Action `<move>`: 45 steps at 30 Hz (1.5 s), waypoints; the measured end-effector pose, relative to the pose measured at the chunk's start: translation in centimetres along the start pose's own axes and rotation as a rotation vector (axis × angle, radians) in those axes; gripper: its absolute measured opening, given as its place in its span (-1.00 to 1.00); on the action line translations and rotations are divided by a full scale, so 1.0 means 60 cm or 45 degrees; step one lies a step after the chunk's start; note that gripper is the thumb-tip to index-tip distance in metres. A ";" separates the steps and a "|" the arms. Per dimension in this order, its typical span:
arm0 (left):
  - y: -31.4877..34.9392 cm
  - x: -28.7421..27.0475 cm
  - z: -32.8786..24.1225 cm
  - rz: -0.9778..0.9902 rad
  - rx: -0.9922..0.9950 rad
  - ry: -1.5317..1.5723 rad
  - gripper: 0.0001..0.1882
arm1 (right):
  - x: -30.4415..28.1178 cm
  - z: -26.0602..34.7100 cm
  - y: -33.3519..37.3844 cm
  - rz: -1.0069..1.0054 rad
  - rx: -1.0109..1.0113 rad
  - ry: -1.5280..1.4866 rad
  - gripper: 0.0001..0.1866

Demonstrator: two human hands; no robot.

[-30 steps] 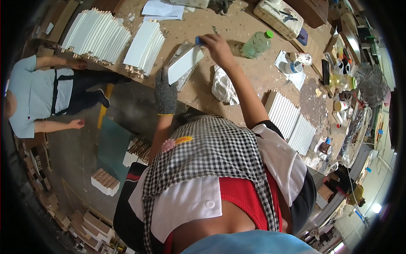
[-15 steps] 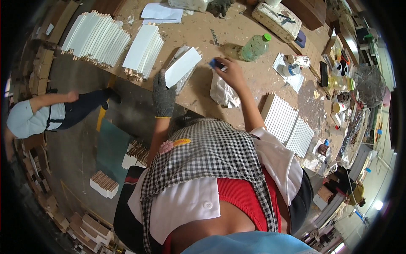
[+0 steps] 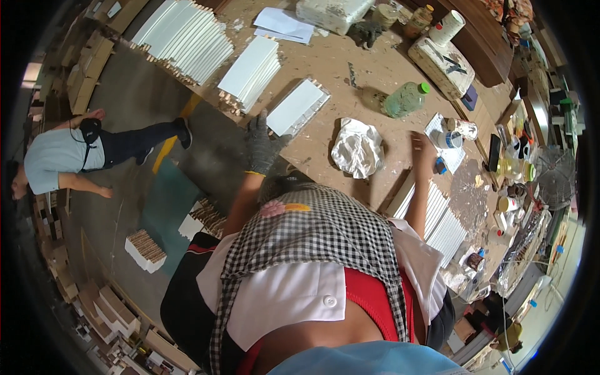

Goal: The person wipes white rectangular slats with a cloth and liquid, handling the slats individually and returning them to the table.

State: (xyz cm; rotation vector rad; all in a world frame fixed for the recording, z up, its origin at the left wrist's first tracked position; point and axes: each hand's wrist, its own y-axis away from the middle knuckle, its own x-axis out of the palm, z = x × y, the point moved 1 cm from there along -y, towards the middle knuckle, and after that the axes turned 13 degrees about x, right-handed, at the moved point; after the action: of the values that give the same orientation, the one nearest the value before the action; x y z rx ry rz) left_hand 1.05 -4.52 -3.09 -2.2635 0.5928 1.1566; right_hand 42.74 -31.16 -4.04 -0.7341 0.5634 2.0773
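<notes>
My left hand (image 3: pixel 262 147) wears a dark grey glove. Its spread fingers rest against the near corner of a white flat panel stack (image 3: pixel 299 106) lying at the workbench edge. My right hand (image 3: pixel 420 149) is bare and lies flat on the bench with fingers stretched out. Right beside it sits a small blue object (image 3: pixel 440 165). Just beyond are a small jar (image 3: pixel 455 129) on a white sheet and a crumpled white cloth (image 3: pixel 357 147) to its left. A green-capped plastic bottle (image 3: pixel 405 99) lies further back.
More white panel stacks (image 3: pixel 187 40) (image 3: pixel 251 72) lie on the paint-spattered bench (image 3: pixel 350 62). White slats (image 3: pixel 440 219) stand by my right elbow. Tools and jars crowd the right edge. Another person (image 3: pixel 69 153) crouches on the floor at left, near small panel bundles (image 3: pixel 145 250).
My right hand has pulled back from the bench middle to the right, beside the jar. The white panel, earlier tilted in my left hand, now lies flat. The person on the floor has shifted.
</notes>
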 end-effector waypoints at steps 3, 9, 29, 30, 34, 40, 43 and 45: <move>0.004 0.014 0.003 -0.072 -0.046 0.245 0.09 | 0.142 0.154 0.113 0.146 -0.646 0.610 -0.58; 0.014 0.024 0.000 -0.283 -0.135 0.727 0.02 | 0.209 0.141 0.092 0.146 -0.235 0.054 -0.69; 0.020 -0.071 0.002 -0.365 0.156 0.306 -0.05 | 0.302 0.251 -0.059 0.015 0.138 -0.537 -0.55; 0.028 -0.101 -0.006 -0.380 0.091 0.283 -0.05 | 0.286 0.230 -0.036 0.128 0.146 -0.821 -0.59; -0.061 -0.213 -0.009 -0.710 0.233 0.359 -0.17 | 0.203 0.178 0.077 0.424 0.389 -1.088 -0.56; -0.133 -0.175 0.101 -0.649 0.127 0.480 -0.09 | 0.223 0.170 0.174 0.492 0.633 -1.128 -0.57; -0.129 -0.174 0.110 -0.541 0.261 0.236 -0.04 | 0.223 0.165 0.206 0.521 0.673 -1.174 -0.46; -0.127 -0.170 0.087 -0.486 0.274 0.110 -0.02 | 0.218 0.163 0.216 0.515 0.674 -1.234 -0.49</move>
State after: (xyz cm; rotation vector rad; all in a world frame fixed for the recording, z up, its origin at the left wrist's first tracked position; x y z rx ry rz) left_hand -3.06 6.07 4.70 -2.1278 0.2815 0.7735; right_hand 22.88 -24.77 -4.11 0.7268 0.6624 2.1776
